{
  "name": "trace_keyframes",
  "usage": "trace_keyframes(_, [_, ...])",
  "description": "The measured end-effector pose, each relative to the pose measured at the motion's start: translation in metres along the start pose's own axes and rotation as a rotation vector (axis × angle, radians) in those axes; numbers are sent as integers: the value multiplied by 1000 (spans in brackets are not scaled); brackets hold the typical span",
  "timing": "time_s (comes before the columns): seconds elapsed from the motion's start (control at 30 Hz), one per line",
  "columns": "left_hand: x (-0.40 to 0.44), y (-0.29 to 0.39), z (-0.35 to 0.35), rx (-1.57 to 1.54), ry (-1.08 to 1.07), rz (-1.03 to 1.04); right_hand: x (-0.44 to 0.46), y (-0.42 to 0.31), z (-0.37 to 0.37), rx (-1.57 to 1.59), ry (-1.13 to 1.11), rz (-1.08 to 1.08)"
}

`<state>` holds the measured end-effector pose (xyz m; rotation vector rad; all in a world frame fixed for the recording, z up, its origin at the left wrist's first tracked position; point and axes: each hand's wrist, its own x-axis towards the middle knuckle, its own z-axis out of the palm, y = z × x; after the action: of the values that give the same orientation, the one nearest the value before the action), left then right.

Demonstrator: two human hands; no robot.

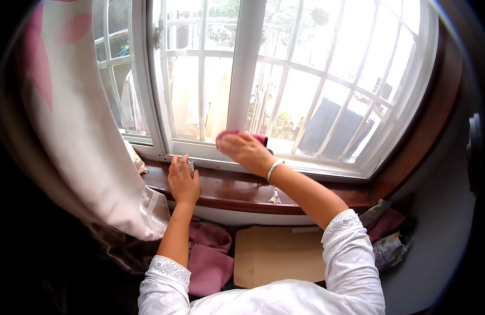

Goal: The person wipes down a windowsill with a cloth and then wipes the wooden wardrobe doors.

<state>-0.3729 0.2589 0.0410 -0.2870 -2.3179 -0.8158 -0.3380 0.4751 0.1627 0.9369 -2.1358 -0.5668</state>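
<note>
My right hand (pixel 246 152) is closed on a pink cloth (pixel 221 137), which touches the lower part of the white window frame (pixel 243 79). Most of the cloth is hidden under the fingers, and a small dark piece shows beside it. My left hand (pixel 183 181) lies with its fingers stretched out on the brown wooden windowsill (pixel 227 185), close to the bottom rail of the window. A small crumpled, shiny thing shows by its fingertips, too unclear to name.
A white curtain (pixel 80 131) with pink leaf shapes hangs at the left. Below the sill lie a cardboard box (pixel 279 254) and mauve fabric (pixel 208 265). Bagged items (pixel 390 249) sit at the lower right. White bars (pixel 287 63) stand outside the glass.
</note>
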Motion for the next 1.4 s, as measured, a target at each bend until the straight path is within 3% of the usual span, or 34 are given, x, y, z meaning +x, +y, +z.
trace_keyframes(0.1, [0,-3,1,-17,48,41,-24,-28,11,237,-84,-39])
trace_keyframes(0.13, [0,-3,2,-10,48,32,-29,-34,7,431,-187,-18])
trace_keyframes(0.2, [1,-2,3,17,66,46,-29,-42,1,572,-184,75])
trace_keyframes(0.33, [0,-3,3,17,44,32,-6,-47,-10,616,100,325])
trace_keyframes(0.4, [-1,-5,5,23,52,33,1,-60,-9,610,132,377])
trace_keyframes(0.5, [0,-7,7,29,53,44,-14,-99,17,712,-72,454])
trace_keyframes(0.67, [2,-15,16,84,89,91,-32,-128,11,777,-42,584])
trace_keyframes(0.83, [2,-5,8,33,66,119,-62,-129,-19,855,51,529])
trace_keyframes(0.93, [3,-4,7,52,57,102,-87,-108,-53,847,92,613])
trace_keyframes(1.07, [1,-2,13,52,48,135,-138,-68,-80,604,278,871])
trace_keyframes(1.2, [2,-9,11,103,45,117,-213,-49,-71,293,73,1156])
trace_keyframes(1.27, [1,-3,6,79,36,80,-234,-60,-50,224,-43,1208])
trace_keyframes(1.33, [1,0,4,58,25,62,-222,-68,-47,248,-43,1128])
trace_keyframes(1.4, [1,-2,3,50,25,62,-200,-76,-48,443,-9,1028])
